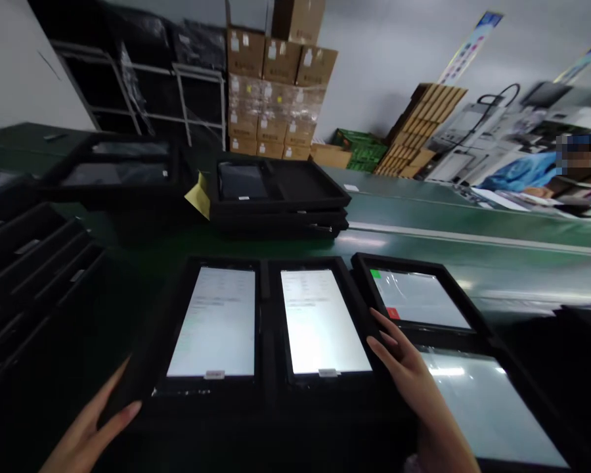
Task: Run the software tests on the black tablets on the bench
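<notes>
A black foam tray (264,341) lies in front of me with two lit tablets in it, a left tablet (215,322) and a right tablet (321,322), both showing white screens. My left hand (96,424) grips the tray's left edge, fingers curled over the rim. My right hand (414,381) holds the tray's right edge, fingers spread along it. A second black tray (477,341) sits just right of my right hand, with a tablet (416,299) showing green and red marks and another lit tablet (487,404) below it.
Stacked black trays (280,217) holding one dark tablet rest on the green conveyor belt (473,246) ahead. Another tray (113,174) stands at the back left, slotted black racks (29,263) at the left. Cardboard boxes (276,85) are piled behind. A person in blue (532,171) sits far right.
</notes>
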`<action>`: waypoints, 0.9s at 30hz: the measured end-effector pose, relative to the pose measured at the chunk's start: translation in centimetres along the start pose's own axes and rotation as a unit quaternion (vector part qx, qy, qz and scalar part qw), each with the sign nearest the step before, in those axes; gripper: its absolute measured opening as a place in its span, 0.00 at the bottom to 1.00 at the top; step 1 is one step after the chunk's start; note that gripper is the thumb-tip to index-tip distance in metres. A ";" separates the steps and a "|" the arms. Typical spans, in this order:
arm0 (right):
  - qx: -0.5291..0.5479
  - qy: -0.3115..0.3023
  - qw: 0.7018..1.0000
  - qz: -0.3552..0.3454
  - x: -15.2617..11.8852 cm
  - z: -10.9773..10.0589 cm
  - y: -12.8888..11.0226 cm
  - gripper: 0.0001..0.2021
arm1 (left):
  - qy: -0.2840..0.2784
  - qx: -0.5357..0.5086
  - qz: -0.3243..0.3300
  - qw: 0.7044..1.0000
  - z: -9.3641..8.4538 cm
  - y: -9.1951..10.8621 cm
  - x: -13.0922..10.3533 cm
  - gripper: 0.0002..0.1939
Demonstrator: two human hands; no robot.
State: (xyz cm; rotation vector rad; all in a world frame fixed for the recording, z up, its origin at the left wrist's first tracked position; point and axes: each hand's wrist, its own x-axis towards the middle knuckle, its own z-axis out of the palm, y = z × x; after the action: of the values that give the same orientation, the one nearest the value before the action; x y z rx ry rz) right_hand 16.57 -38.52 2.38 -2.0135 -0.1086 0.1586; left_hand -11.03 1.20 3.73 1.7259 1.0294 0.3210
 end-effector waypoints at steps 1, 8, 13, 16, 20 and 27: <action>-0.043 0.026 0.998 -0.049 0.4 0.7 0.4 0.33 | -0.015 0.034 0.030 0.999 0.1 0.1 0.9 0.39; -0.232 0.037 0.895 -0.380 -1.9 2.8 -0.5 0.11 | -0.061 0.152 0.050 0.985 1.8 2.3 3.8 0.45; -0.247 -0.049 0.884 -0.394 -4.3 2.8 -0.3 0.12 | -0.098 0.161 0.065 0.980 2.8 3.2 3.6 0.44; -0.278 -0.041 0.885 -0.370 -3.9 3.3 0.3 0.13 | -0.107 0.194 0.079 0.972 2.6 3.4 2.4 0.45; -0.286 0.006 0.900 -0.327 -3.1 4.0 0.3 0.15 | -0.106 0.320 0.034 0.941 3.8 3.7 1.4 0.56; -0.263 0.072 0.907 -0.321 -3.1 3.9 -0.1 0.14 | -0.015 0.407 0.090 0.909 8.1 6.0 4.1 0.61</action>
State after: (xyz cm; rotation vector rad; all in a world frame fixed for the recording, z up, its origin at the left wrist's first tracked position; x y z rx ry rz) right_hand 12.91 -35.45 1.04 -2.3947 -0.7786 -0.4893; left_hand -0.46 -1.32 4.58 2.5740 1.0541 -0.0479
